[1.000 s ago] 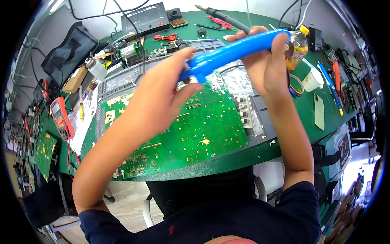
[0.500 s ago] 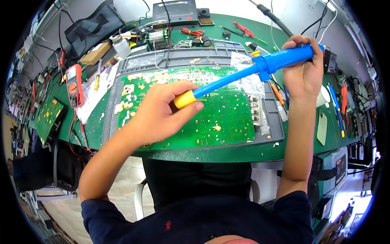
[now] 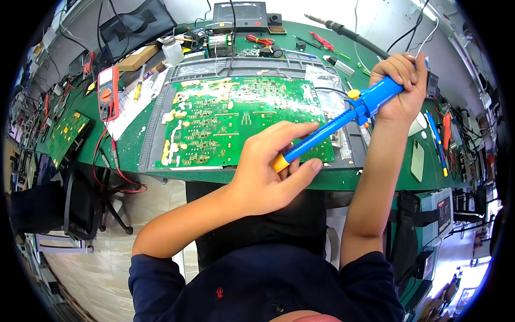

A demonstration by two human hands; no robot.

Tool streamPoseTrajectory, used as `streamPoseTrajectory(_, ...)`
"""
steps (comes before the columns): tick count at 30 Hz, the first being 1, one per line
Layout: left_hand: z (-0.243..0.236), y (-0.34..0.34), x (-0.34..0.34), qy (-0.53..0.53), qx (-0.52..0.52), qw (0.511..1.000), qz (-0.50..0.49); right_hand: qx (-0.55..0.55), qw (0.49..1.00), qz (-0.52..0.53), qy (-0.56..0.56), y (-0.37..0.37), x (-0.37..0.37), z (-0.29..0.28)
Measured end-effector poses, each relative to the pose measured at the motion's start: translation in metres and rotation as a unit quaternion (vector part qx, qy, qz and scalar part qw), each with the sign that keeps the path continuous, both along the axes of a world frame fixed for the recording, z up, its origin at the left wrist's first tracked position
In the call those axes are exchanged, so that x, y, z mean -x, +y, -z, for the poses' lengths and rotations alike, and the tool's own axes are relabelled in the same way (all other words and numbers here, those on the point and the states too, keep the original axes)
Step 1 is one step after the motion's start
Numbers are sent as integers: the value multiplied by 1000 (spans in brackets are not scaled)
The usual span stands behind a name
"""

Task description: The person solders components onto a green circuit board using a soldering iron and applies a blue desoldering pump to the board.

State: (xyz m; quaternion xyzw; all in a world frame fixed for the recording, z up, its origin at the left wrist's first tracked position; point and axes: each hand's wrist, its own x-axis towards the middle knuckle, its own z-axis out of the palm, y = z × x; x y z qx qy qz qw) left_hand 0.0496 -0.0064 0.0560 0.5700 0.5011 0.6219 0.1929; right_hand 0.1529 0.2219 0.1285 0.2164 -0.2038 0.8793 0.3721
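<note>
Both hands hold a blue desoldering pump (image 3: 343,118) slanted above the workbench. My right hand (image 3: 398,88) grips its thick upper body, near a yellow button. My left hand (image 3: 271,169) is closed around its lower end, where an orange-yellow part shows between thumb and fingers. Under the pump lies a large green circuit board (image 3: 230,126), flat on a grey mat (image 3: 161,134), with yellowish patches along its left side.
A red multimeter (image 3: 107,91) with red leads lies left of the mat. A second green board (image 3: 64,131) sits at the far left. A soldering iron (image 3: 343,29), cutters, a small display unit (image 3: 234,13) and cables crowd the back; pens and tools (image 3: 442,139) lie right.
The pump and both hands have come lower in view and nearer to me. My left hand has slid down to the pump's orange end; the right still grips the upper body.
</note>
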Motion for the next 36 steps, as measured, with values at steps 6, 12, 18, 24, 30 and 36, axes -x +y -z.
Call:
streamPoseTrajectory(6,0,4,-15,33,-143,986,-77,-18,999,-16,29,-30,-3,-6)
streamPoseTrajectory(12,2,12,-26,2,-167,983,-78,-18,999,-6,42,-54,-11,-4)
streamPoseTrajectory(18,5,12,-34,-12,-166,981,-104,-46,998,-1,42,-76,-8,9)
streamPoseTrajectory(24,1,7,-34,-9,-141,981,-136,-73,996,15,51,-93,-3,15)
streamPoseTrajectory(30,-1,11,-32,31,-165,970,-173,-57,997,19,51,-102,-1,29)
streamPoseTrajectory(36,0,-5,-23,25,-150,981,-121,-94,995,11,39,-105,-1,29)
